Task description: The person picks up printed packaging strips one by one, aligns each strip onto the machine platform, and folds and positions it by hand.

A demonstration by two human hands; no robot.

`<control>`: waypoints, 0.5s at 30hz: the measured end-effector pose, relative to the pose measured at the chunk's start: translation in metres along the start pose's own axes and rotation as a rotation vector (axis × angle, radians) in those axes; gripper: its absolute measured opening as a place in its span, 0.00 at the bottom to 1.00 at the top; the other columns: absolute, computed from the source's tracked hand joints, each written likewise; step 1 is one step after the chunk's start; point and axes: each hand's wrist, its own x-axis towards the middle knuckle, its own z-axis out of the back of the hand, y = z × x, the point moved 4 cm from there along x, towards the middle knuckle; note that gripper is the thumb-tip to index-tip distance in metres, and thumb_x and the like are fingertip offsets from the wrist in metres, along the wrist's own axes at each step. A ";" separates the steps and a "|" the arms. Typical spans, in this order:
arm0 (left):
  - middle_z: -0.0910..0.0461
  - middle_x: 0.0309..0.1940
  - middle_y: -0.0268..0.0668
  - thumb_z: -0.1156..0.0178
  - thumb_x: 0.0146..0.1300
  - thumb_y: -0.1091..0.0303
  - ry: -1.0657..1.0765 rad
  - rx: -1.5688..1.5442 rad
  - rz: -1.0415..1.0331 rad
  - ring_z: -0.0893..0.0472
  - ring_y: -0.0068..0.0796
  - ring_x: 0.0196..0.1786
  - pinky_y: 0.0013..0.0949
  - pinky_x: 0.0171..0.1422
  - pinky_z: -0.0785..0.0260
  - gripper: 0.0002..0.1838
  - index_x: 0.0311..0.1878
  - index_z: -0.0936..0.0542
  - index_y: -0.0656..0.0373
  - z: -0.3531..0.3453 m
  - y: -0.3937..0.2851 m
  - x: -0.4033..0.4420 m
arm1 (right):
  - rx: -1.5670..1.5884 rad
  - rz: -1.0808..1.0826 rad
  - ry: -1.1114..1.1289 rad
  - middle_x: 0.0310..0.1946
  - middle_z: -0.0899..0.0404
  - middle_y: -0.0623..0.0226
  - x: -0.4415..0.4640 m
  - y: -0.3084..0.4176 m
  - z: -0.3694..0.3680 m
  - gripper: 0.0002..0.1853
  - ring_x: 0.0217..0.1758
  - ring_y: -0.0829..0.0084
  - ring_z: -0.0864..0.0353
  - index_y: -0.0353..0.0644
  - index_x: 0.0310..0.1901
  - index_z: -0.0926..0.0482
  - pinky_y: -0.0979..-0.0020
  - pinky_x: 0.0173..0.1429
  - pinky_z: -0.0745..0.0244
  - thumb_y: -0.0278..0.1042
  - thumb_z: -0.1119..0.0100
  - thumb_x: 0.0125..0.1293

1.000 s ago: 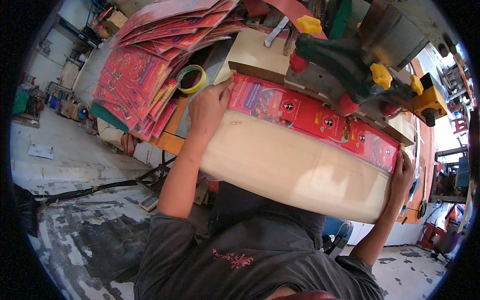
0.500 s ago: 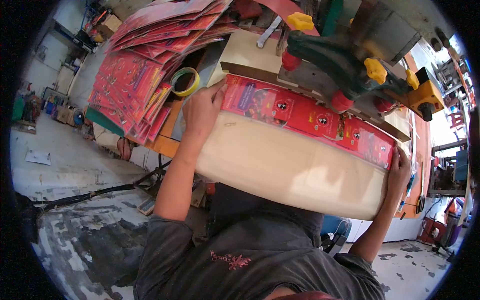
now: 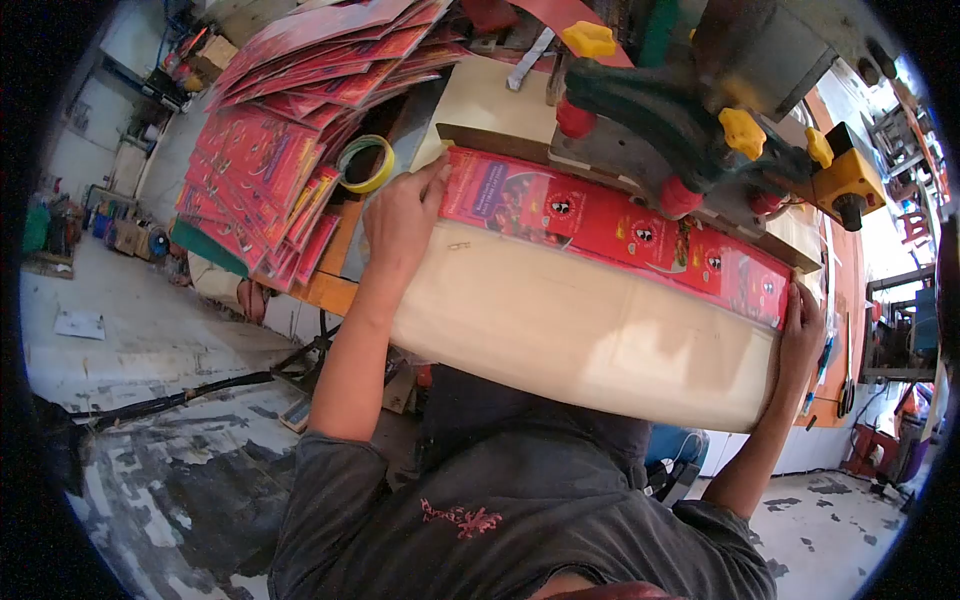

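A long red printed sheet (image 3: pixel 610 228) with pictures of food and round logos lies across a cream board (image 3: pixel 570 310). Its far edge reaches a bar under a dark green machine (image 3: pixel 640 100). My left hand (image 3: pixel 405 215) holds the sheet's left end, fingers bent at its corner. At the opposite end, my right hand (image 3: pixel 802 325) grips the sheet's right edge, its fingertips up by the corner. The undersides of both hands' fingers are partly hidden.
A loose pile of red printed sheets (image 3: pixel 250 160) covers the table at left. Beside it lies a yellow tape roll (image 3: pixel 366 163). Yellow knobs (image 3: pixel 742 134) and red rollers (image 3: pixel 681 197) stick out from the machine. Scissors (image 3: pixel 847 390) rest at far right.
The right end of the sheet and my right hand sit slightly farther up, towards the machine. My left hand keeps its place at the left end.
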 end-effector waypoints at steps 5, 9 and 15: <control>0.14 0.40 0.51 0.40 0.74 0.53 0.023 -0.012 0.044 0.15 0.54 0.42 0.49 0.45 0.24 0.16 0.58 0.12 0.44 -0.002 0.001 0.002 | -0.024 -0.041 0.025 0.53 0.13 0.50 0.002 -0.009 -0.001 0.22 0.58 0.57 0.13 0.38 0.60 0.16 0.62 0.61 0.24 0.47 0.46 0.79; 0.14 0.39 0.51 0.41 0.74 0.52 0.012 -0.022 0.022 0.15 0.54 0.42 0.49 0.45 0.24 0.17 0.58 0.13 0.44 -0.001 0.001 0.002 | -0.026 -0.060 0.019 0.53 0.13 0.51 0.001 0.005 0.000 0.21 0.58 0.57 0.13 0.40 0.60 0.16 0.62 0.61 0.24 0.47 0.46 0.79; 0.14 0.37 0.50 0.41 0.74 0.50 0.019 -0.023 0.038 0.15 0.55 0.41 0.49 0.45 0.24 0.17 0.59 0.13 0.42 -0.003 0.001 0.002 | -0.042 -0.052 0.016 0.53 0.13 0.51 0.000 0.006 0.001 0.21 0.58 0.57 0.13 0.39 0.60 0.16 0.63 0.62 0.24 0.47 0.46 0.79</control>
